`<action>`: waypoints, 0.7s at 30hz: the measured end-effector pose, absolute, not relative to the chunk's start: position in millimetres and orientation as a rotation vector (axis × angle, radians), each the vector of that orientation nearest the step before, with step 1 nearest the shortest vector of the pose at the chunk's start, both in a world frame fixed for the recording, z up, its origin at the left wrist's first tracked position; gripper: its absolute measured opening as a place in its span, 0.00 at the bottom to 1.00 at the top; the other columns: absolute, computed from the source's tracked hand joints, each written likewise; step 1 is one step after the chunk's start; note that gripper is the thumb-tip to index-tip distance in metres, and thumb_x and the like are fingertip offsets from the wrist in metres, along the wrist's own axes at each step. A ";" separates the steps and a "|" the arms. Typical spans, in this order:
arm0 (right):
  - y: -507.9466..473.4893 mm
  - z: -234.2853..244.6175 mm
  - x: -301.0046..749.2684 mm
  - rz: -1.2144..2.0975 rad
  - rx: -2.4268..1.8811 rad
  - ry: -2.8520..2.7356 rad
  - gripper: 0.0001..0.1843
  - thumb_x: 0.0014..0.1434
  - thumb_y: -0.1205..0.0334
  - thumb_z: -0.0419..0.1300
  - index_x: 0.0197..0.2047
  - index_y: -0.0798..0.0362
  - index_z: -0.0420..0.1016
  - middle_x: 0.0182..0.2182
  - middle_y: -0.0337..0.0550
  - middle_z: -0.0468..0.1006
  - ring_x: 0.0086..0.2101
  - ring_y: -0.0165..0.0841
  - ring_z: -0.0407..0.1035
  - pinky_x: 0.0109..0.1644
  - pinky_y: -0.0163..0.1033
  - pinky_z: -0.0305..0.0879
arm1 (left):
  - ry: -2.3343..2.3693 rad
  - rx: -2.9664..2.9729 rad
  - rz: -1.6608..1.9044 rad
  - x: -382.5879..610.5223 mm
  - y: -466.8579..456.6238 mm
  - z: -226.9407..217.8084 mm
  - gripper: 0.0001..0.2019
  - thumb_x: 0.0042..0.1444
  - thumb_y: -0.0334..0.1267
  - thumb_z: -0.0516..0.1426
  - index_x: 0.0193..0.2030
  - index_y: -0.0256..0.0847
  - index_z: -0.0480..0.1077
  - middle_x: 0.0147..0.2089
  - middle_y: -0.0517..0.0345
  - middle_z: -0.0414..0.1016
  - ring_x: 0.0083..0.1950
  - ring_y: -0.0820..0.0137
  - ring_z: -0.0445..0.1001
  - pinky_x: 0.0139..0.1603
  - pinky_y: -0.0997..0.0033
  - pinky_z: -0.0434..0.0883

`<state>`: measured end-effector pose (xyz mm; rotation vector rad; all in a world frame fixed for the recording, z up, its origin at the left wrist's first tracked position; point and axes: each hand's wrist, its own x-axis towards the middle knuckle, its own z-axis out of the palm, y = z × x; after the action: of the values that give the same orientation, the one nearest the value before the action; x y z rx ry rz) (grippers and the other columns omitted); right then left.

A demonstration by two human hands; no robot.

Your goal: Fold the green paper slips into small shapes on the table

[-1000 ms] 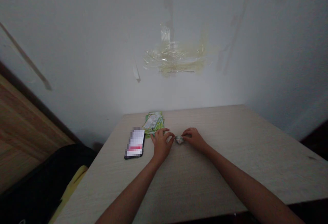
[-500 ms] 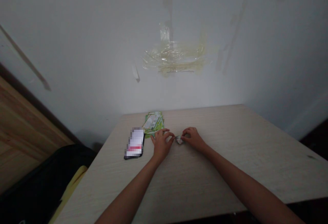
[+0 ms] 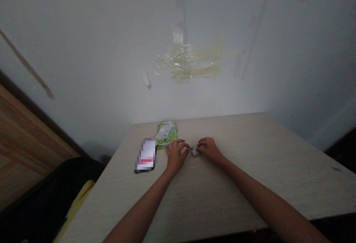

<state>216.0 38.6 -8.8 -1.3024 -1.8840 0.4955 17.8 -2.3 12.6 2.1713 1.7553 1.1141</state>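
A small folded piece of paper, greyish white with some darker print, lies between my hands just above or on the tabletop. My left hand pinches its left corner between thumb and forefinger. From the other side my right hand pinches its upper right edge with bent fingers. A stack of green and white printed packets or sheets lies just behind my left hand. Left of that hand rests a phone with a lit, blurred screen.
The pale wood-grain table stands against a grey wall with old clear tape stuck on it. Left of the table are a black bag-like thing, something yellow and a wooden panel.
The folded paper has turned or opened slightly between my fingertips. Both hands stay in nearly the same place; the phone and the green stack have not moved.
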 end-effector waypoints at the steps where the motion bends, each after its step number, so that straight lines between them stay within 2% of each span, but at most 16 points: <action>1: 38.5 -8.3 215.7 0.499 -1.305 -1.884 0.08 0.48 0.58 0.67 0.32 0.50 0.82 0.41 0.47 0.77 0.48 0.41 0.67 0.56 0.47 0.57 | 1.753 2.170 1.115 17.9 -2.0 12.3 0.04 0.55 0.41 0.60 0.37 0.52 0.76 0.54 0.59 0.71 0.59 0.61 0.62 0.63 0.48 0.52; 6: 37.4 -7.3 213.3 0.477 -1.318 -1.862 0.07 0.48 0.60 0.66 0.31 0.52 0.81 0.39 0.47 0.77 0.47 0.41 0.67 0.56 0.46 0.57 | 1.733 2.160 1.114 17.8 -1.4 13.1 0.04 0.56 0.41 0.60 0.38 0.52 0.76 0.55 0.59 0.71 0.60 0.61 0.62 0.63 0.49 0.53; 17: 32.3 -2.2 212.2 0.436 -1.274 -1.890 0.05 0.51 0.60 0.64 0.30 0.52 0.78 0.36 0.46 0.75 0.45 0.41 0.64 0.53 0.45 0.59 | 1.764 2.145 1.108 17.8 -2.8 14.6 0.05 0.57 0.42 0.59 0.38 0.52 0.76 0.54 0.59 0.70 0.59 0.60 0.62 0.63 0.45 0.51; 21: 32.9 0.5 213.9 0.426 -1.253 -1.939 0.03 0.51 0.61 0.65 0.30 0.52 0.78 0.35 0.45 0.74 0.45 0.40 0.64 0.53 0.45 0.58 | 1.809 2.125 1.081 18.2 -1.9 12.0 0.06 0.58 0.42 0.57 0.40 0.52 0.75 0.55 0.57 0.70 0.60 0.59 0.61 0.63 0.40 0.48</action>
<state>213.9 32.9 0.5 -1.2533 -1.9389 0.4261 18.2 -1.9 12.0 2.1248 1.8090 1.0808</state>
